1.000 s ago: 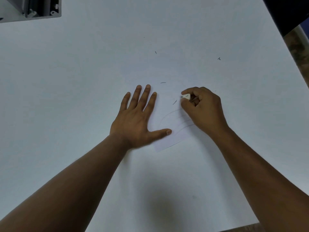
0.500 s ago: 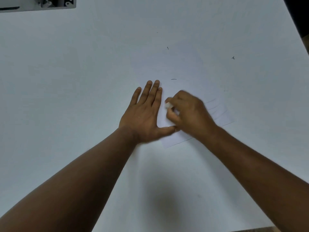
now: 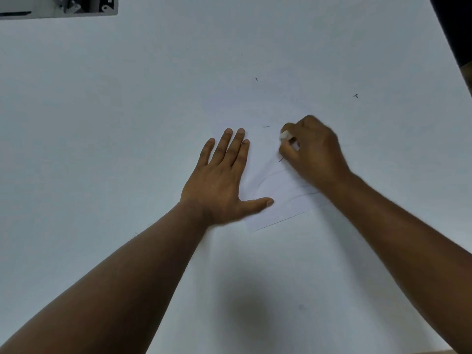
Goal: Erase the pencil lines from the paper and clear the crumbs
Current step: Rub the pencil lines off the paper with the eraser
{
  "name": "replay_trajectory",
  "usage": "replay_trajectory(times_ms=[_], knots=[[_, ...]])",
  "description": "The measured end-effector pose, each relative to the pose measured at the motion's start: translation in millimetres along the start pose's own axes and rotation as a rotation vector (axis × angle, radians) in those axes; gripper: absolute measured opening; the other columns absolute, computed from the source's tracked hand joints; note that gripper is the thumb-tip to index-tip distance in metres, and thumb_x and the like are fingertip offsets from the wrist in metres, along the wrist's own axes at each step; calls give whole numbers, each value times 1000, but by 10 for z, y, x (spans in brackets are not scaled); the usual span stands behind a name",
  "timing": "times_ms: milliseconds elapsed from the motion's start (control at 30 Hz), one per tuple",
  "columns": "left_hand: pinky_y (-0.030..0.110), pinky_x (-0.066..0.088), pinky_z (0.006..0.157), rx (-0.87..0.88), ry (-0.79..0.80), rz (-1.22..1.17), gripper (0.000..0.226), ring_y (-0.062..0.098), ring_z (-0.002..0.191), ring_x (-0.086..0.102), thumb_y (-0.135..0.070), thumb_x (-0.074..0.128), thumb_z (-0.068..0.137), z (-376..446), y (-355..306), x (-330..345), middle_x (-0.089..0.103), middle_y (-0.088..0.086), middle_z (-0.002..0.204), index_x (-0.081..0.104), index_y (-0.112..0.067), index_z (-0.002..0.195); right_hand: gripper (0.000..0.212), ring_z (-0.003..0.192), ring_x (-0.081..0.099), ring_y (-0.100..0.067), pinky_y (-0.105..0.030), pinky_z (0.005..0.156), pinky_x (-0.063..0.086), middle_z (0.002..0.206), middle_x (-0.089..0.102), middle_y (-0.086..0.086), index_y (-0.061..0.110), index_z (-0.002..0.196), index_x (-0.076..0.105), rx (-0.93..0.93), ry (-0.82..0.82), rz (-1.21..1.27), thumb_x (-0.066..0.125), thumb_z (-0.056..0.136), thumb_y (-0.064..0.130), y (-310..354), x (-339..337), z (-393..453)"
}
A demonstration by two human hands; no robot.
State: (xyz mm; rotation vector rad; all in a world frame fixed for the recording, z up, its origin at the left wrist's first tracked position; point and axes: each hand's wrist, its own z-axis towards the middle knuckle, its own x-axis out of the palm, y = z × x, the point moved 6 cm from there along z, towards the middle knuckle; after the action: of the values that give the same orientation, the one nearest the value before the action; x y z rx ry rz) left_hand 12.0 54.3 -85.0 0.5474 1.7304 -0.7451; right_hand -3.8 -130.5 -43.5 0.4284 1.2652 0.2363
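Table [image 3: 127, 123] is showing a matt white top, smooth, no glare. Paper [image 3: 278, 208] is lying on it: thin white sheet, matt, faint grey pencil lines [image 3: 293, 198] showing dull. Eraser [image 3: 284, 135] is looking like pale, matt rubber; blurred. Grey object [image 3: 84, 7] at the far-left corner is looking like hard plastic or metal, slightly sheened.

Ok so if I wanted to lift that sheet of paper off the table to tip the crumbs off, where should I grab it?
Probably the near edge of the paper, coming from your side. It lies flat on the table, so slide a fingertip under that free edge and pinch. The left hand presses its left side and the right hand, holding the eraser, covers the far right.
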Motion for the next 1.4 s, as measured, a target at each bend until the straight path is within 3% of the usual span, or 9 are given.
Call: replay_trajectory(times_ms=[267,333,500,667,800,1000,1133,1300,1400], knots=[[50,-6,128,30,-18,-8,114,19,155,-30,-96,17,82,-3,-2,-6,-24,1,171,-11,-22,165,12,76,59,-9,-23,72,48,85,65,2,15,96,72,140,3,217,61,95,21,-73,-259,-221],[50,-6,128,32,-19,-9,113,18,154,-30,-96,18,83,-3,3,1,-25,1,171,-11,-23,164,13,74,61,-10,-28,73,51,85,68,3,16,101,72,229,4,269,62,95,22,-129,-273,-342],[49,-6,129,30,-19,5,112,18,154,-30,-95,15,84,-9,4,3,-24,0,171,-10,-21,164,9,55,63,-7,-26,58,54,78,73,6,22,101,66,307,217,474,58,98,26,6,-119,-429],[49,-6,129,24,-20,-6,112,17,155,-29,-95,15,84,-17,-9,-21,-23,-1,171,-8,-21,165,10,55,66,-11,-28,61,53,86,72,5,23,100,63,493,-185,526,54,98,26,-396,-352,-186],[49,-5,129,24,-27,-5,110,17,156,-27,-93,16,85,-13,-10,-22,-20,0,172,-5,-21,165,11,59,61,-11,-23,51,42,87,72,0,22,103,66,634,-63,731,62,94,21,-568,-275,-132],[47,-5,129,28,-46,-42,106,16,157,-24,-90,18,88,-15,6,-29,-17,-1,172,-2,-22,166,17,67,52,-6,-16,61,41,77,63,5,14,88,64,426,75,356,62,93,30,-436,-215,-122],[46,-6,129,40,-74,-97,105,15,157,-23,-88,21,88,-31,1,-36,-16,-1,173,-2,-22,166,34,67,54,-22,-31,62,42,72,61,-7,6,79,58,331,41,248,55,97,35,-327,-311,-39],[49,-7,128,62,-122,-97,108,17,157,-23,-88,27,88,-12,-34,-76,-13,2,173,-2,-19,166,14,69,59,-6,-20,69,46,80,66,8,22,99,68,275,154,255,58,96,32,-175,-326,-129],[47,-7,129,71,-117,-121,112,18,157,-22,-89,25,86,57,-146,-63,-13,3,173,-3,-15,166,10,65,62,-7,-25,68,50,71,67,6,22,100,68,267,165,273,65,93,28,-62,-226,-299]])
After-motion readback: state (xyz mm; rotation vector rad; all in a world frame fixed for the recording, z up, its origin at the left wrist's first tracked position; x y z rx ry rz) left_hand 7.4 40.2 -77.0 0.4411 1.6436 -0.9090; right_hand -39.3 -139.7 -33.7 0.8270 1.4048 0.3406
